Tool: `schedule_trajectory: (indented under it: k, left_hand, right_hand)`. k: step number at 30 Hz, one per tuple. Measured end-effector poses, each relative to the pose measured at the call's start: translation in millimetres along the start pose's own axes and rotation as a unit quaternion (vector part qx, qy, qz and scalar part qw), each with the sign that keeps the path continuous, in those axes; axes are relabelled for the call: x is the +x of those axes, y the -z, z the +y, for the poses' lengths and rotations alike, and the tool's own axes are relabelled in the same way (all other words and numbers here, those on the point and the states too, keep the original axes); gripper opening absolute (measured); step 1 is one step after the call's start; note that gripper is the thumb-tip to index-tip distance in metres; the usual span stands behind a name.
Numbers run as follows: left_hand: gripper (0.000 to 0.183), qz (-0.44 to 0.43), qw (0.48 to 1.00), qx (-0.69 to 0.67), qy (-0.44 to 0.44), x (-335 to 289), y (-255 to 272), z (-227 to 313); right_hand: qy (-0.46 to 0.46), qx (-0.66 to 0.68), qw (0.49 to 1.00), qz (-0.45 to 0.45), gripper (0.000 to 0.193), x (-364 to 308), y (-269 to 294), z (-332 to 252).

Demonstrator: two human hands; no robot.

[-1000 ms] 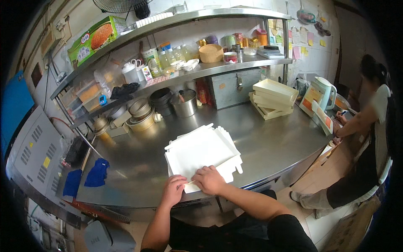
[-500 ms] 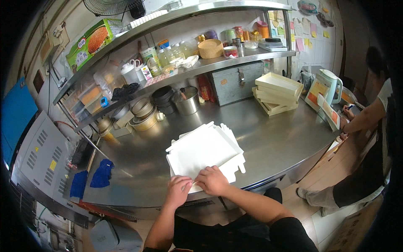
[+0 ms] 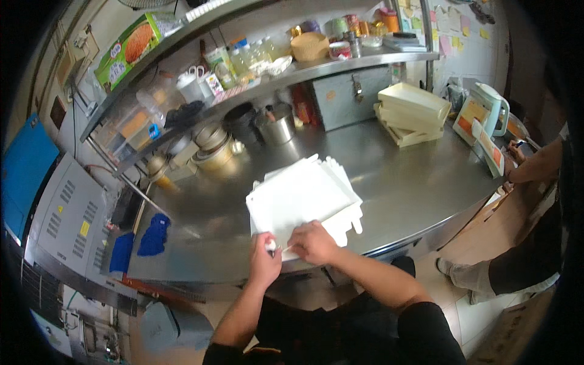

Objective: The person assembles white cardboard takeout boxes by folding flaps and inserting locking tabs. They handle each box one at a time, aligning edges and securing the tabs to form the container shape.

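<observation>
Near the front edge of the steel table lies a stack of white paper or card sheets (image 3: pixel 304 194), cut with tabs that stick out unevenly on the right and far sides. My left hand (image 3: pixel 266 258) is closed at the near-left corner of the stack, with a small white piece showing between thumb and fingers; it looks like part of the top sheet's corner. My right hand (image 3: pixel 312 243) has its fingers pinched together on the sheet's near edge, just right of the left hand. The fingertips partly cover what they grip.
A pile of shallow cream trays (image 3: pixel 413 112) stands at the back right beside a grey metal box (image 3: pixel 347 97). Pots (image 3: pixel 277 125) line the back under a loaded shelf (image 3: pixel 267 82). Blue cloths (image 3: pixel 154 234) lie at left. Another person's arm (image 3: pixel 538 161) is at far right.
My left hand has curled more tightly, and a white piece now shows in it. Both hands stay at the sheet's near edge. The whole view has shifted slightly.
</observation>
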State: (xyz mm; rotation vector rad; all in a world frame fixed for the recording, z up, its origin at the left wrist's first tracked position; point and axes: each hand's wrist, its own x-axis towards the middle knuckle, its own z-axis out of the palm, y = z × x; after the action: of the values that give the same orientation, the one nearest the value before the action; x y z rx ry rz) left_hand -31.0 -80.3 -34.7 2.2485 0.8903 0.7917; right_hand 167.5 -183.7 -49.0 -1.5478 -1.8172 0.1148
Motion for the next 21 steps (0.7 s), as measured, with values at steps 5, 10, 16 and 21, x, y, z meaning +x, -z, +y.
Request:
schedule_trajectory:
  k: [5, 10, 16, 21]
  left_hand:
    - [0.051, -0.187, 0.967, -0.063, -0.162, 20, 25, -10]
    - [0.048, -0.314, 0.920, 0.088, -0.219, 49, 46, 7]
    - [0.039, -0.338, 0.889, 0.111, -0.288, 68, 41, 9]
    - [0.035, -0.391, 0.848, 0.134, -0.332, 82, 38, 30]
  right_hand:
    - [0.001, 0.053, 0.995, -0.082, 0.017, 3, 12, 4]
    - [0.015, 0.072, 0.990, -0.118, 0.020, 6, 16, 15]
    - [-0.030, 0.096, 0.986, -0.135, 0.043, 9, 23, 11]
    - [-0.064, 0.096, 0.987, -0.115, 0.066, 4, 25, 7]
